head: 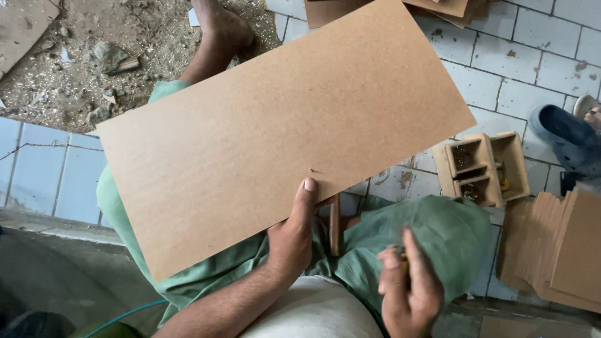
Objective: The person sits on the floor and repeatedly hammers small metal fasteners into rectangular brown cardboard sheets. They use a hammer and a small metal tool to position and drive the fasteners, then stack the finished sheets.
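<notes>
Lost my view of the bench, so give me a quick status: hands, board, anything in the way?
Left hand grips the large flat brown fibreboard panel at its near edge. Right hand pinches a small yellowish object, too small to identify. Nothing on the panel face.

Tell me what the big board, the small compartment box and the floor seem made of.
Board: likely fibreboard, with a matt, even brown face and no grain. Compartment box: the same kind of unfinished tan board, by its raw cut edges. Floor: pale square tiles, probably ceramic, stained, with dark joints.
</notes>
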